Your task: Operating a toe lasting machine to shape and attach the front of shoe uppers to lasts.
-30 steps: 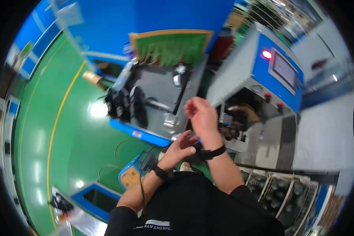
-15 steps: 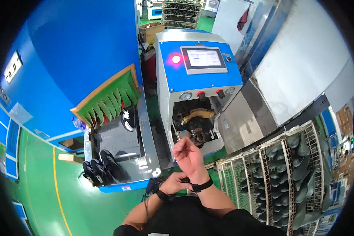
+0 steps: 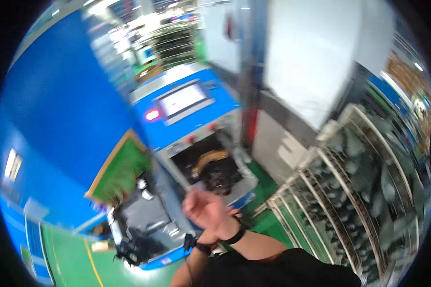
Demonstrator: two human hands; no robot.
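Observation:
My right hand (image 3: 204, 208) is raised palm up with its fingers loosely bent and nothing in it. A black wristband (image 3: 237, 234) circles that wrist. My left hand (image 3: 210, 236) is closed at the band, its fingers partly hidden behind the right wrist, and fingertips show on the far side. Another black band with a small dark device (image 3: 190, 241) sits on my left wrist. Just beyond my hands stands a blue and grey machine (image 3: 158, 131) with a screen, a red light and a curved yellow-brown part (image 3: 210, 159) in its opening. Motion blurs the whole view.
On the left, a blue-edged machine bed (image 3: 141, 210) carries a black and white shoe (image 3: 146, 190) under a green fringed curtain (image 3: 117, 174), with dark shoes (image 3: 131, 248) at its near end. A metal rack (image 3: 323, 155) of grey shoe-shaped pieces stands close at right.
The view has swung to the right and up, so the machine now appears further left. My hands stay together at the right wrist, and the picture has blurred.

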